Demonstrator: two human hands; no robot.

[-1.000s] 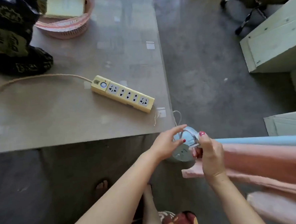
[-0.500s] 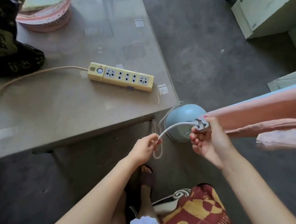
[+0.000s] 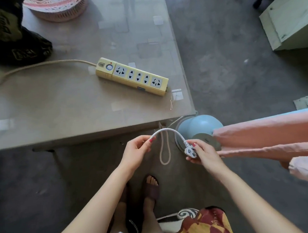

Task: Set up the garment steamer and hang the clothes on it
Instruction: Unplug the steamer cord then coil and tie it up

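The light-blue round base of the garment steamer [image 3: 198,125] stands on the floor beside the table's near right corner. A pink garment [image 3: 269,136] hangs across the right side, covering part of the base. My right hand [image 3: 202,154] grips the white plug [image 3: 190,151] of the steamer's cord. My left hand [image 3: 136,151] pinches the white cord [image 3: 165,131] a short way from the plug, so the cord arches between both hands. A yellow power strip [image 3: 131,76] lies on the table [image 3: 59,107], its sockets free.
A beige cord loop [image 3: 164,151] hangs from the table edge between my hands. A pink basket [image 3: 56,8] and a dark bag [image 3: 6,39] sit at the table's far left. Pale green wooden furniture [image 3: 291,16] stands at the right. My sandalled feet [image 3: 150,188] are below.
My hands took the plug off the steamer base and drew the cord out. They have since moved further apart, and the cord now arches between them.
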